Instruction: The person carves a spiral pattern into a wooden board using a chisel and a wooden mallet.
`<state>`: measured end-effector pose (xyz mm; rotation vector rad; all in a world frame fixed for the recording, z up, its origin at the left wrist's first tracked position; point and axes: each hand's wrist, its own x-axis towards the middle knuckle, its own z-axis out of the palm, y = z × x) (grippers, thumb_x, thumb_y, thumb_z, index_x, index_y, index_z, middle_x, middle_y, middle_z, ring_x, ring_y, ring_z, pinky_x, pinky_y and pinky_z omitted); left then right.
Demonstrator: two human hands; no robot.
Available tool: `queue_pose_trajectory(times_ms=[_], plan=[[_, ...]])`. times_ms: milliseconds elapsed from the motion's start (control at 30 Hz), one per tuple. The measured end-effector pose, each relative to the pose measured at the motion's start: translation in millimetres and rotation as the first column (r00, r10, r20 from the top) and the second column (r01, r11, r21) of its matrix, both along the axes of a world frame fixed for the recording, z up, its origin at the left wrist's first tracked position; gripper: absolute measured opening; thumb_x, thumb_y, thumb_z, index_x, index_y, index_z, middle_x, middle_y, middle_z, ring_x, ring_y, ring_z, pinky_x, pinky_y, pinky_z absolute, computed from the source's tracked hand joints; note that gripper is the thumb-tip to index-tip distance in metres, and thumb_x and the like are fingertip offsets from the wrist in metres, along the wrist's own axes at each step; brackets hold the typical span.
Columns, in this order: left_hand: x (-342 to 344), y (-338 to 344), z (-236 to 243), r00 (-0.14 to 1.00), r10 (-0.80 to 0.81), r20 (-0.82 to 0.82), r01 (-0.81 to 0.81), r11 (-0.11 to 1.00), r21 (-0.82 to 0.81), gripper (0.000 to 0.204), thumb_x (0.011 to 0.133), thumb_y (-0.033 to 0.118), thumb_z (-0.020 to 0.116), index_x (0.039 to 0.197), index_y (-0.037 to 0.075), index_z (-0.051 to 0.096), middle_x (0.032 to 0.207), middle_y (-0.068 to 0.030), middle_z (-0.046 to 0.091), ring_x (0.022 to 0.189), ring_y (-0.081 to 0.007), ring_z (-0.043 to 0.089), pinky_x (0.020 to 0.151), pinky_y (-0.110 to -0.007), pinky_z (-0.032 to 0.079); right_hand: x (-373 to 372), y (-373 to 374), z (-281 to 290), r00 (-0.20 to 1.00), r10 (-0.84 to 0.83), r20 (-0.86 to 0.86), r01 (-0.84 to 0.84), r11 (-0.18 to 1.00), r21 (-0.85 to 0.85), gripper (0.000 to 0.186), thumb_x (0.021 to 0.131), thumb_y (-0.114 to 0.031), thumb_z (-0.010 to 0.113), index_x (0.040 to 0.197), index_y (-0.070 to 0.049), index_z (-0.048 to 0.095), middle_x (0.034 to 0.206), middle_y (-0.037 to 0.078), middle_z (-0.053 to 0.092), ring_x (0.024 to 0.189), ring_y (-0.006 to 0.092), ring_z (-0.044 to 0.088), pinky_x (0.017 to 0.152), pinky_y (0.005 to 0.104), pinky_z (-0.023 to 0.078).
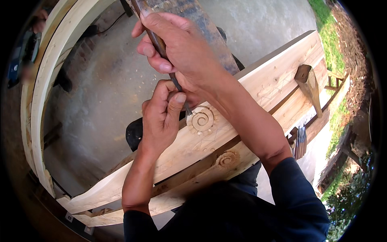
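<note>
My right hand [181, 46] is closed around the dark wooden handle of a carving chisel [175, 82], which slants down toward me. Lower on the same tool, my left hand [161, 115] pinches the metal shaft between thumb and fingers. The chisel's tip meets the left edge of a spiral carving [202, 119] cut into a pale wooden beam [266, 76]. Small chips lie around the spiral. Pencilled zigzag lines run along the beam. A second spiral carving [227, 159] shows on the parallel beam nearer my body.
A wooden mallet [309, 86] lies across the beams at right, with several chisels [300, 143] below it. Curved timbers [44, 80] rise at left. Beyond them are another person's hand [39, 24] and a blue tool [15, 62]. A stained board [207, 28] stands behind my hands.
</note>
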<state>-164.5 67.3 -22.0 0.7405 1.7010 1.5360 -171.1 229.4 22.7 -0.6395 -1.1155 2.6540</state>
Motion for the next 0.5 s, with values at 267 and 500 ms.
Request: queue_pose_trajectory(times_ms=[267,500], plan=[[-1.1,3.9,2.3,0.998,0.02,-0.053,-0.021,1.0,-0.016,0.019,0.114,0.019,0.054,0.112,0.002,0.06,0.089,-0.0094,0.078,0.082,-0.0161,0.076,0.076,-0.031,0.059,0.0,-4.3,2.1,1.0,0.001,-0.001,-0.001,0.979,0.203,0.034,0.104,-0.03,0.063,0.091,0.001,0.068,0.065,0.005,0.061,0.048,0.0082,0.049,0.044,0.027,0.036],[-3.5,0.7,0.2,0.998,-0.038,-0.041,0.035,0.997,-0.068,0.021,0.115,0.019,0.052,0.117,-0.001,0.057,0.095,-0.0078,0.075,0.089,-0.016,0.075,0.082,-0.033,0.064,0.2,-5.8,0.6,1.0,-0.002,-0.004,0.003,0.965,0.263,0.032,0.104,-0.029,0.063,0.092,0.001,0.068,0.064,0.005,0.062,0.049,0.008,0.05,0.045,0.0266,0.038]])
